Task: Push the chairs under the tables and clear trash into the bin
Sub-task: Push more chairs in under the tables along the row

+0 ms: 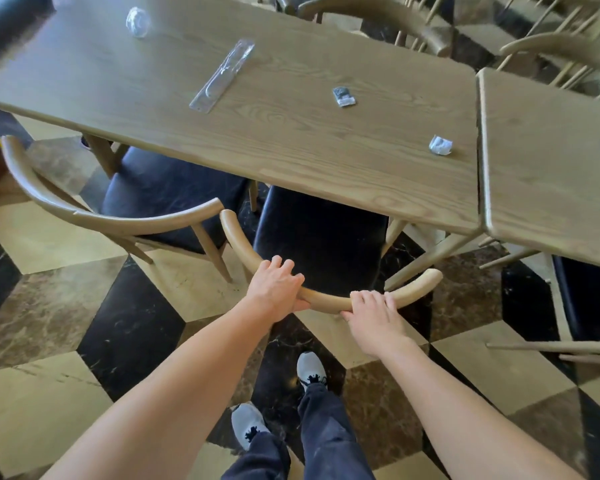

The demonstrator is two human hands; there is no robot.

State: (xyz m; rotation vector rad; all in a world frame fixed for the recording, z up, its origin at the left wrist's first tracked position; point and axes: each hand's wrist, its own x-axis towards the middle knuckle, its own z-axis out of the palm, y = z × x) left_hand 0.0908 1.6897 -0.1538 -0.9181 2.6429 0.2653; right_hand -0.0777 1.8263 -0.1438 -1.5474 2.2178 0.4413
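Note:
A wooden chair (pixel 329 301) with a curved backrest and black seat stands in front of me, its seat partly under the long wooden table (pixel 291 140). My left hand (pixel 276 287) and my right hand (pixel 374 311) both grip the curved backrest. On the table lie pieces of trash: a long clear plastic wrapper (pixel 222 76), a crumpled clear plastic piece (pixel 138 21), a small dark-and-white packet (pixel 343 96) and a crumpled white wrapper (pixel 440 145).
A second chair (pixel 84 209) stands to the left, angled and partly under the table. Another table (pixel 551 161) abuts on the right with a chair (pixel 582 296) below it. More chairs line the far side. The floor is checkered marble.

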